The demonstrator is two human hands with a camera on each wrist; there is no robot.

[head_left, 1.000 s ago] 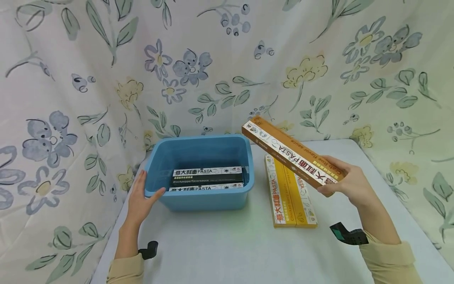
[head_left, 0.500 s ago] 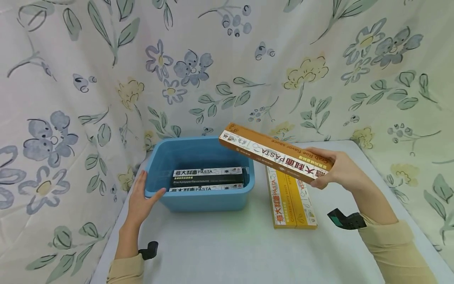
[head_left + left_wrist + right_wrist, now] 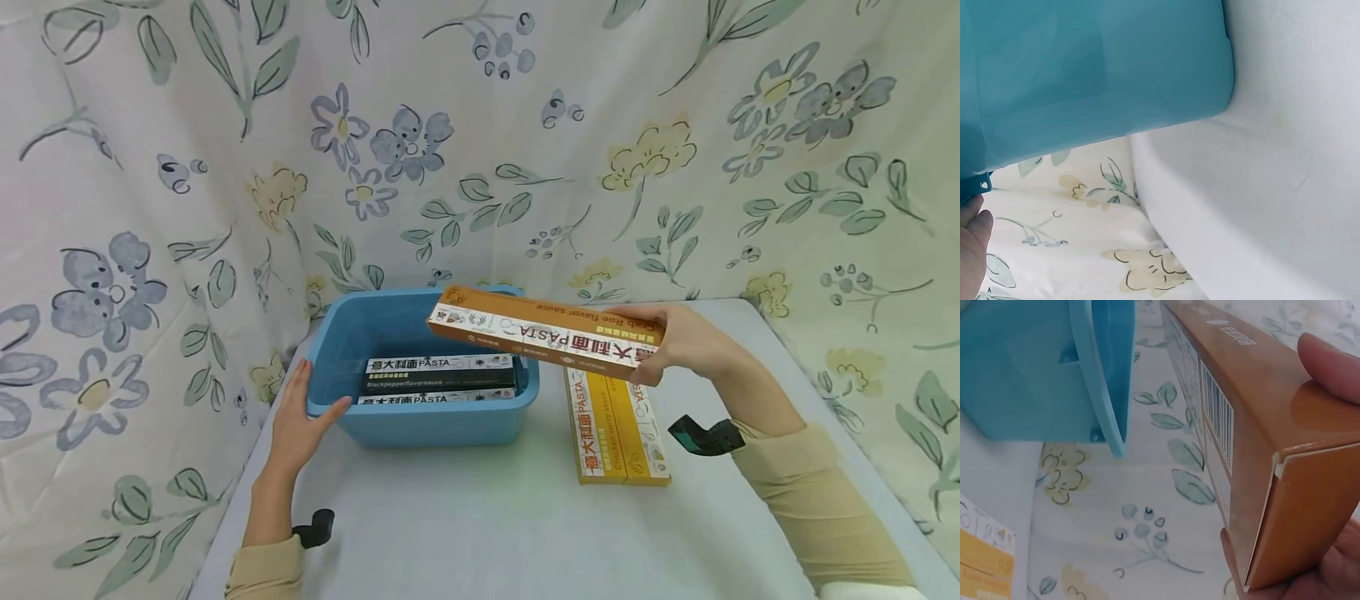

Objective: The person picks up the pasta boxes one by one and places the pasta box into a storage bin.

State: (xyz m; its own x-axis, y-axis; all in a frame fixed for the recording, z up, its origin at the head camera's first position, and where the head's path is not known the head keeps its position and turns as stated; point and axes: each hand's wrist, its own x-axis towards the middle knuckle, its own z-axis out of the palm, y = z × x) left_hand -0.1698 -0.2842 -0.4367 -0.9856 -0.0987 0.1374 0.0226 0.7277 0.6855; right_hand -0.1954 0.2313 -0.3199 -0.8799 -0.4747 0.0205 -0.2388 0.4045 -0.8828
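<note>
My right hand point(image 3: 684, 343) grips the near end of a long orange-brown pasta box point(image 3: 536, 327) labelled "Crab Roe flavor sauce". The box's far end hangs over the right part of a blue plastic bin point(image 3: 435, 429), slightly tilted. In the right wrist view the thumb point(image 3: 1329, 365) presses one face of the box, with the other fingers underneath. My left hand point(image 3: 294, 429) rests at the bin's front left corner, thumb over the front rim, fingers straight along the left side. Inside the bin lie dark pasta boxes point(image 3: 438, 381), one reading "Blackpepperflavorsauce".
Yellow pasta boxes point(image 3: 621, 429), one reading "Chicken curry", lie side by side on the white table point(image 3: 465, 517), right of the bin. A floral curtain point(image 3: 480, 125) hangs behind and at both sides.
My right hand has carried the crab roe pasta box leftward and its far end downward, from above the yellow boxes to over the bin. The left hand and bin have stayed put.
</note>
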